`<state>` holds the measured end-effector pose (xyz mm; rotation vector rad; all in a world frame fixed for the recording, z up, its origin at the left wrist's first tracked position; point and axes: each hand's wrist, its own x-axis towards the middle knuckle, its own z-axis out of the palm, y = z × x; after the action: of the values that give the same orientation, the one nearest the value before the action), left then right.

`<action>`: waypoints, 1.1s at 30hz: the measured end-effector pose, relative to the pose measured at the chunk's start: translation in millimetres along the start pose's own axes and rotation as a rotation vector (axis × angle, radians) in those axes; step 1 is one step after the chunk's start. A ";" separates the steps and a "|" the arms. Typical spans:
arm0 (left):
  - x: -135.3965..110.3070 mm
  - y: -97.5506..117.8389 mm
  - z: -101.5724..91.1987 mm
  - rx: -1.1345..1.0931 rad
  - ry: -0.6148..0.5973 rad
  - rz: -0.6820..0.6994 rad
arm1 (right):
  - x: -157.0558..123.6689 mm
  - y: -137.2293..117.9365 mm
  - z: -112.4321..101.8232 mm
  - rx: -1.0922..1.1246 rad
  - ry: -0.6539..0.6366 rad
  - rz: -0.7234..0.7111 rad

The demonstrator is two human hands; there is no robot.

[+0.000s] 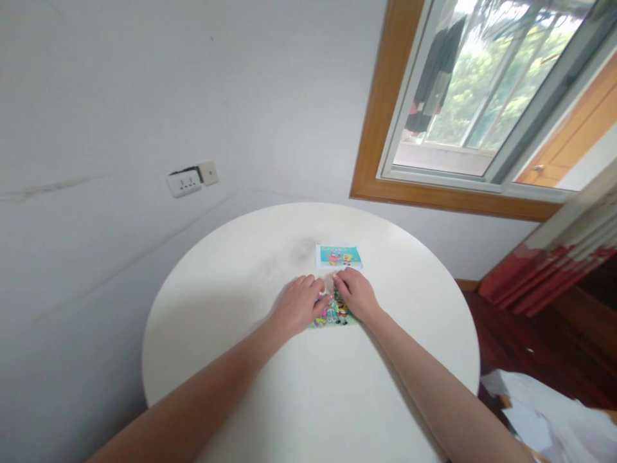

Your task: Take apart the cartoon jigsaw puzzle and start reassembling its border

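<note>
A colourful cartoon picture [331,315], perhaps a puzzle, lies flat on the white round table, with a pale patch [330,284] near its top. My left hand [299,302] rests on its left side, fingers bent and the thumb apart from the forefinger. On the right side, my right hand [355,292] has its fingers drawn together at the pale patch; anything small between them is hidden. Just beyond both hands lies a turquoise cartoon card [340,256] with a white border on its left.
The table [226,283] stands close to a white wall with a socket [184,182]. At the right are a wood-framed window [364,173] and a red and cream curtain [520,276]. White papers or bags [554,411] lie at the lower right.
</note>
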<state>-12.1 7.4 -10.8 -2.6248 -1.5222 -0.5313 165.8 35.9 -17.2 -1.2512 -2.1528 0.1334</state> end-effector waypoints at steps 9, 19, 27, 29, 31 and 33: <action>1.2 -3.4 -1.5 -0.080 0.017 -0.053 | -11.3 0.9 -30.6 0.039 -0.250 -0.128; 0.3 -2.5 -5.1 -0.138 0.011 -0.150 | -27.0 5.1 -30.5 -0.026 -0.330 -0.123; -1.8 -5.4 -2.7 -0.220 0.063 -0.137 | -22.6 5.2 -16.0 0.180 -0.196 -0.180; -3.7 -3.8 -4.3 -0.192 0.061 -0.077 | -22.4 2.7 -16.5 0.190 -0.183 -0.182; -6.2 -0.9 -7.1 -0.127 0.053 -0.036 | -22.7 -0.5 -17.5 0.154 -0.181 -0.187; -8.5 2.2 -10.0 -0.041 0.043 -0.025 | -23.5 -3.4 -18.4 0.084 -0.182 -0.190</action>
<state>-16.6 -3.0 -3.9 -2.6095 -1.5499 -0.6243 181.9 11.0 -12.4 -1.0150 -2.3828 0.2632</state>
